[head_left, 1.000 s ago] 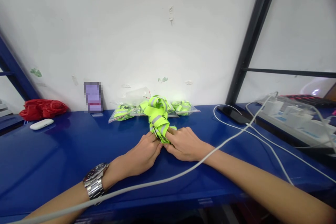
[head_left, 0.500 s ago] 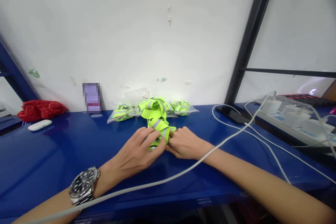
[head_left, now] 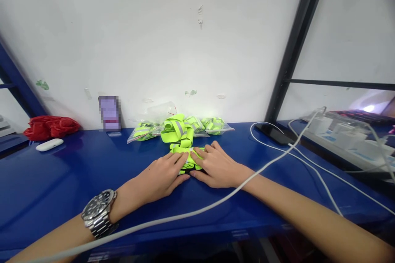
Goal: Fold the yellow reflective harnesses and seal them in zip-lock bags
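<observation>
A neon yellow-green strap with silver-grey reflective stripes [head_left: 177, 128] lies loosely looped on the blue table, its near end bunched up under my fingers. My left hand [head_left: 163, 174], with a metal watch on its wrist, grips the left side of the bunched part between fingers and thumb. From the right, my right hand [head_left: 217, 166] presses its fingers on top of the same bunch, thumb at its near edge. A bit of black material shows between the two thumbs. Behind are clear plastic bags with similar strap rolls, one at the left [head_left: 145, 130] and one at the right [head_left: 213, 125].
A white cable [head_left: 197, 211] runs across the front, over my right forearm. At the left are a red bag [head_left: 51, 127], a white case [head_left: 49, 145] and an upright phone [head_left: 110, 114]. A black phone [head_left: 274, 134] and a power strip with chargers [head_left: 345, 135] lie right.
My right hand has opened from a tight fist and spread its fingers over the strap. The near part is now bunched flatter, and the upper loop has shifted slightly left.
</observation>
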The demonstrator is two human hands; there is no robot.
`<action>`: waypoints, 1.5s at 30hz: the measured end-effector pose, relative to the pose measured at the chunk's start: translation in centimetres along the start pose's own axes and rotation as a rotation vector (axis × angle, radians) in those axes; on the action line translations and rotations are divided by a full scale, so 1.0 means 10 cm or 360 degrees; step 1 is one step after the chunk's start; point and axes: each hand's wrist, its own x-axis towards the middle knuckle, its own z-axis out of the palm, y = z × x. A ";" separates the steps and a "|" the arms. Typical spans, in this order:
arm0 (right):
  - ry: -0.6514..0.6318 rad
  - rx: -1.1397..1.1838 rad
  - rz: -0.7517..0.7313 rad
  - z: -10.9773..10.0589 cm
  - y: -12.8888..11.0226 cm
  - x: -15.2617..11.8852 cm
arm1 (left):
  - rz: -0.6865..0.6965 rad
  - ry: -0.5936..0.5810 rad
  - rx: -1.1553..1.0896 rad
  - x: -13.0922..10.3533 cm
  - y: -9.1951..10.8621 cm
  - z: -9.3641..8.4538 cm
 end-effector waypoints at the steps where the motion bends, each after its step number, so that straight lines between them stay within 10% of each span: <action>1: 0.0048 0.0006 -0.0008 0.00 0.00 -0.01 | -0.0012 0.0001 -0.0050 -0.01 -0.01 -0.01; 12: 0.0091 0.0064 -0.0290 0.11 0.15 0.09 | 0.0015 0.0081 0.0126 0.00 -0.06 0.08; 34: 0.0111 0.1005 0.0201 0.12 0.19 0.44 | -0.0368 0.0267 -0.0435 0.01 -0.20 0.09; 45: 0.0181 0.0373 0.0249 0.12 0.12 0.38 | -0.0298 0.0164 -0.0048 -0.01 -0.17 0.09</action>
